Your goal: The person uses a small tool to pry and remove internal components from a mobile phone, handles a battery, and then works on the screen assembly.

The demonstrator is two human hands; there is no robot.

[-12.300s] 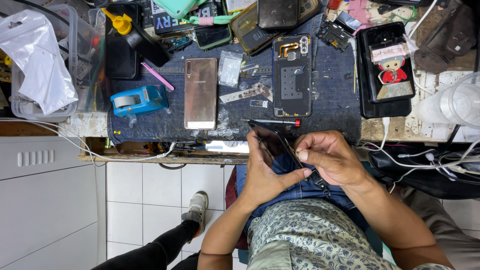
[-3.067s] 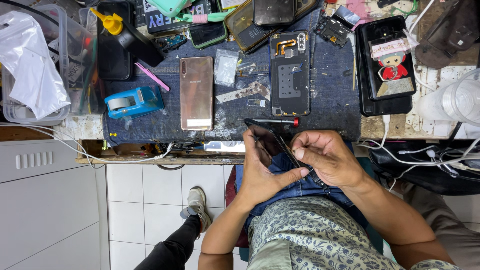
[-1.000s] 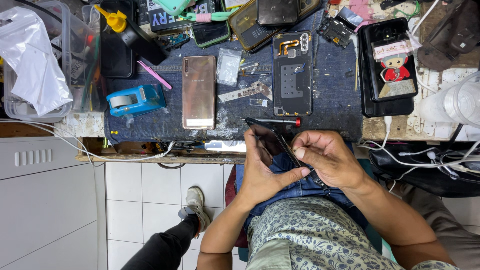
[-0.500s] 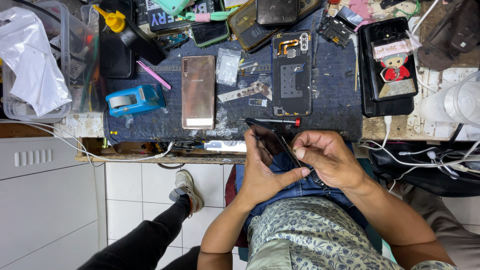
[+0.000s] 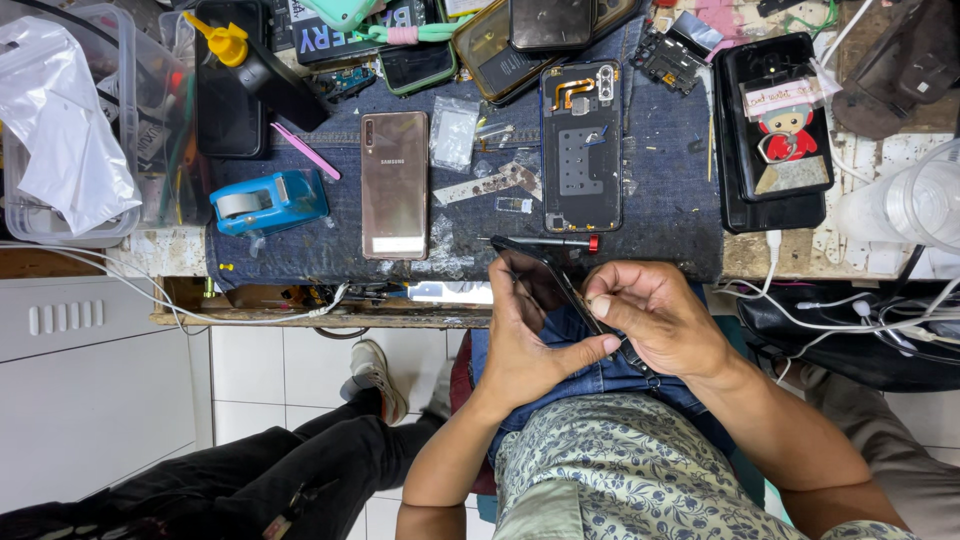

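Workbench (image 5: 790,262) with denim mat (image 5: 660,180), gold phone (image 5: 394,185) face down, opened phone (image 5: 582,147), blue tape dispenser (image 5: 268,201), red-tipped screwdriver (image 5: 545,241), pink stick (image 5: 306,152), black phone case (image 5: 775,130).

Pretty cramped workbench (image 5: 190,250) setup here, with a worn wooden front edge and a piece of dark denim cloth (image 5: 660,170) spread over the top as a mat. Under it there's a white tiled floor (image 5: 270,370), and a white cabinet (image 5: 90,390) on the left. Lighting is flat and even, no harsh shadows.
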